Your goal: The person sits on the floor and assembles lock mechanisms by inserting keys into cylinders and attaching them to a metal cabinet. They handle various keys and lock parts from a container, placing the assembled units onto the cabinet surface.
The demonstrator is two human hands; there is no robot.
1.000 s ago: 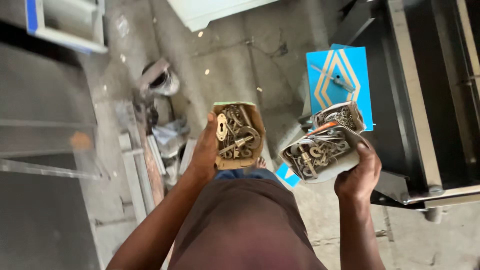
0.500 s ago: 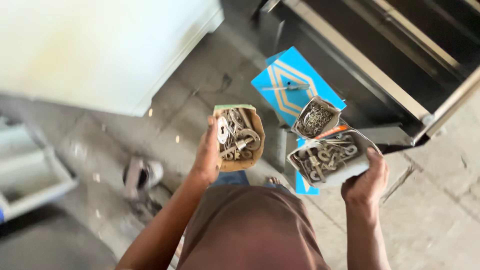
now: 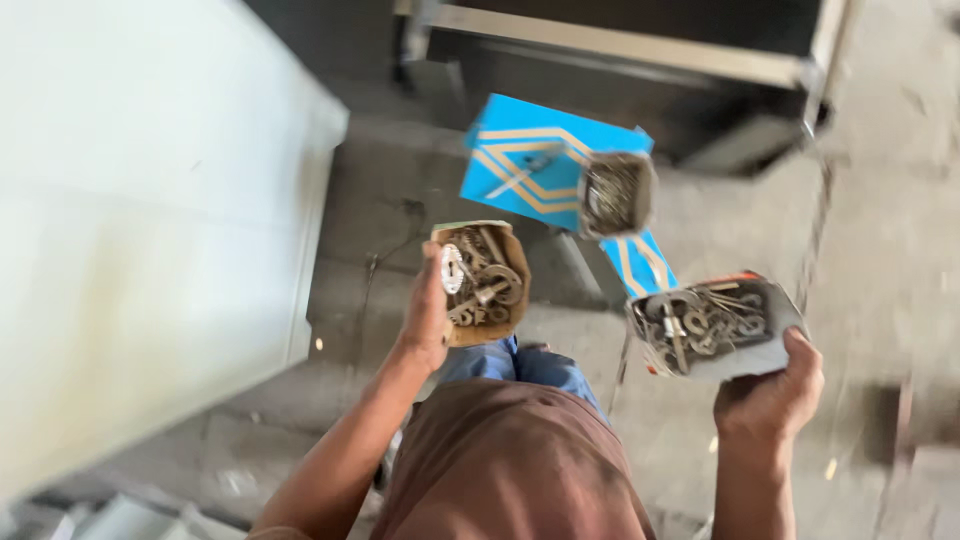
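Observation:
My left hand (image 3: 428,318) grips a small brown cardboard box (image 3: 483,282) full of metal washers, bolts and other hardware, held at chest height. My right hand (image 3: 772,396) holds a grey box (image 3: 714,325) of similar metal parts from underneath, out to the right. A third small box of nails or screws (image 3: 615,193) appears above and between the two, over a blue board; what supports it cannot be told. The picture is blurred by motion.
A blue board with yellow stripes (image 3: 530,170) lies on the concrete floor (image 3: 400,220) ahead. A large white cabinet (image 3: 140,220) fills the left side. A dark metal frame or bench (image 3: 640,50) stands at the top. My brown shirt and blue trousers fill the bottom.
The view has swung: the white cabinet now fills the left and the dark frame sits at the top. My right hand with its box has moved further right, away from the left box.

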